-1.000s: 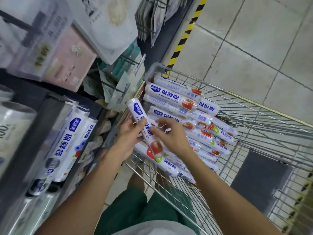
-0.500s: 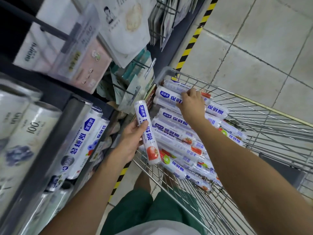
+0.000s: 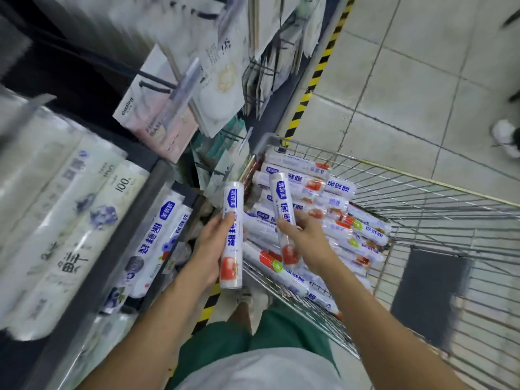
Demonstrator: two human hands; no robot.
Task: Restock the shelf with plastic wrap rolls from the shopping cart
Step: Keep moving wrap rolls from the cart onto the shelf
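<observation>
Left hand: the left hand [image 3: 211, 246] wraps one plastic wrap roll [image 3: 232, 235] around its middle, thumb across the label.
Right hand: the right hand [image 3: 306, 237] clutches a second roll [image 3: 285, 218] low on its length, just above the heap.
Where the stock sits: the heap of rolls [image 3: 351, 235] lies in the shopping cart [image 3: 422, 180]; both held rolls hang between the cart and the shelf [image 3: 118, 249].
Shelf side: bagged rolls [image 3: 157, 235] already lie there, just past the rail.
Handling, my call: light, stiff tubes in glossy film, so probably slippery; a mid-length wrap with the whole hand looks safest.
Left roll axis: nearly straight away from the person, blue logo end far, tomato end near.
Right roll axis: much the same, top tipped slightly leftward, tomato end near the wrist.
Heap axis: mostly crosswise in the basket.
</observation>
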